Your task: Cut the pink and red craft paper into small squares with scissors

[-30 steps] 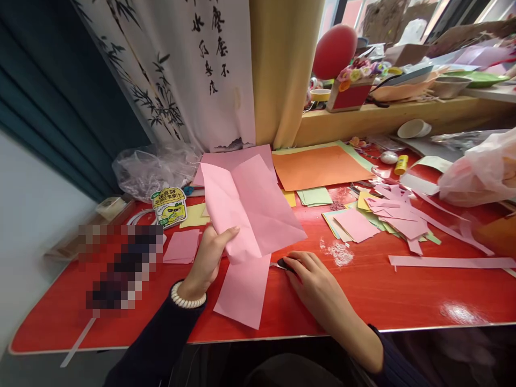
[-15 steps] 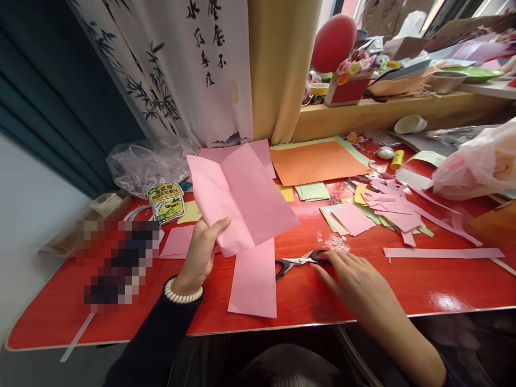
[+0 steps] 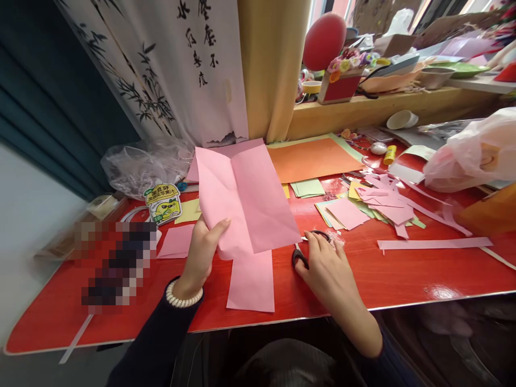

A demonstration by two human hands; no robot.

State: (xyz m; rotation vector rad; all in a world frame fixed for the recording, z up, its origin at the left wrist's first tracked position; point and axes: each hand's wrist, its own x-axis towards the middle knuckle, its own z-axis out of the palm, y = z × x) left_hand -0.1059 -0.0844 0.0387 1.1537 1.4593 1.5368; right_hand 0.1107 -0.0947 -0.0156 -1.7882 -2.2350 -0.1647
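Observation:
My left hand (image 3: 201, 250) grips the left edge of a creased pink sheet of paper (image 3: 266, 199), its thumb on top. The sheet is held up off the table and has a fold line down its middle. Below it a smaller pink paper piece (image 3: 252, 285) shows, its upper part hidden behind the sheet. My right hand (image 3: 328, 263) has its fingers on a pair of black-handled scissors (image 3: 300, 259) by the sheet's lower right corner. Thumb and fingers sit at the two handle loops; the blades are mostly hidden.
Pink scraps (image 3: 389, 201) and square papers (image 3: 346, 213) lie to the right, with a long pink strip (image 3: 435, 244) nearer. Orange paper (image 3: 314, 161) lies at the back. A plastic bag (image 3: 475, 150) stands far right. At left are a yellow pouch (image 3: 163, 204) and pink squares (image 3: 175, 242).
My right hand first let the scissors lie spread on the table, then moved in and took hold of their handles. The pink sheet shifted left, then back slightly right, in my left hand.

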